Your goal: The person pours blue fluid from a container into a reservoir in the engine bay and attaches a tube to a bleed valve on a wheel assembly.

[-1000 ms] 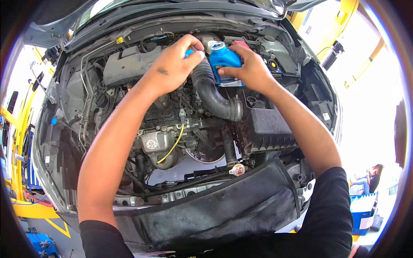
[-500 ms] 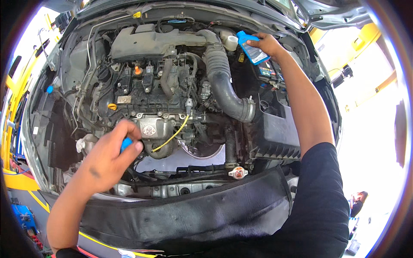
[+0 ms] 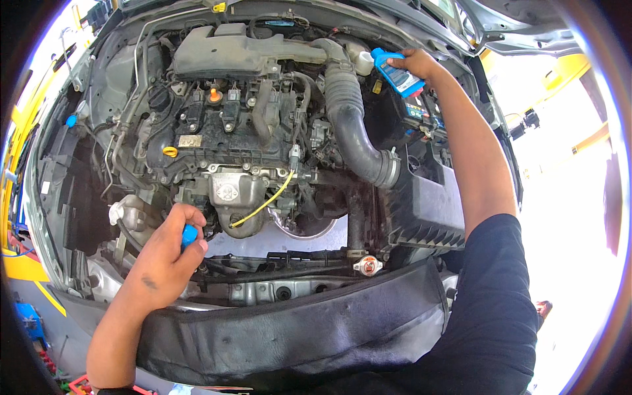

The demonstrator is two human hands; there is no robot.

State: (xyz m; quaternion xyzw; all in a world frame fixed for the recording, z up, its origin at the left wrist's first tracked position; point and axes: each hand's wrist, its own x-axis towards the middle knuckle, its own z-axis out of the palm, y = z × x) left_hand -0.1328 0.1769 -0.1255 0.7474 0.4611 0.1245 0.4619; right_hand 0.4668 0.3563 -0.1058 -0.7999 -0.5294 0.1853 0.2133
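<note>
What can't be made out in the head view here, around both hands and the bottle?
- Blue cap in left hand, head view: mostly covered by the fingers.
- Blue bottle in right hand: the hand hides its upper end; the neck, and whether it is open, cannot be told.
- White reservoir: partly behind the black intake hose.
- Right of the picture: washed out by glare.

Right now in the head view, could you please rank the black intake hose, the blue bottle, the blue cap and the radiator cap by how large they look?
1. black intake hose
2. blue bottle, in the right hand
3. radiator cap
4. blue cap, in the left hand

The fingers hide part of the blue cap, so the last two places are unsure.
</note>
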